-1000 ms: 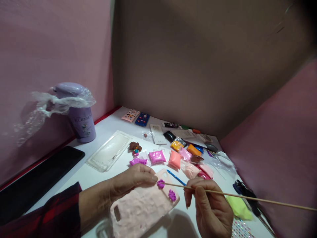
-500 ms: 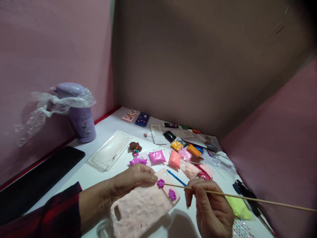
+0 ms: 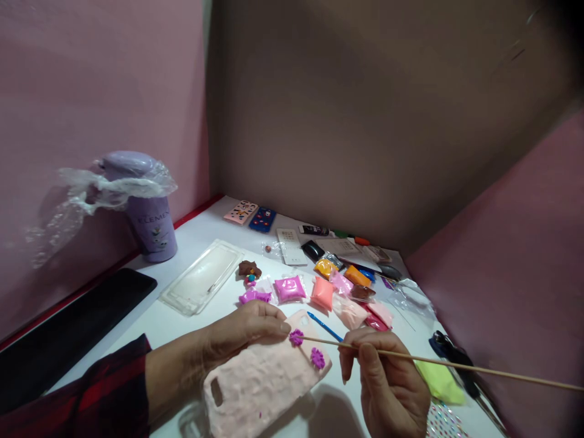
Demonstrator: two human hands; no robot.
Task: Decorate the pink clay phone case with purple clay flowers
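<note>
My left hand (image 3: 246, 328) is closed on the upper edge of a phone case (image 3: 264, 383) coated in bumpy pale pink clay. Two purple clay flowers sit at its right end: one flower (image 3: 296, 337) beside my left thumb, the other flower (image 3: 317, 358) near the corner. Between thumb and fingers, my right hand (image 3: 387, 377) pinches a long thin wooden stick (image 3: 456, 365). The stick's tip touches the flower by my thumb. Behind the case lies a blue pen-like tool (image 3: 325, 326), partly hidden by my right hand.
Several clay packets, among them a purple packet (image 3: 290, 289) and a coral packet (image 3: 322, 294), lie behind my hands. A clear plastic tray (image 3: 201, 277) and a lilac tumbler (image 3: 152, 225) stand left. Scissors (image 3: 456, 353), a yellow-green packet (image 3: 440, 382) and a gem sheet (image 3: 444, 420) are right.
My right hand has shifted very slightly. The stick's tip stays on the same flower, and the left hand and case have not visibly moved.
</note>
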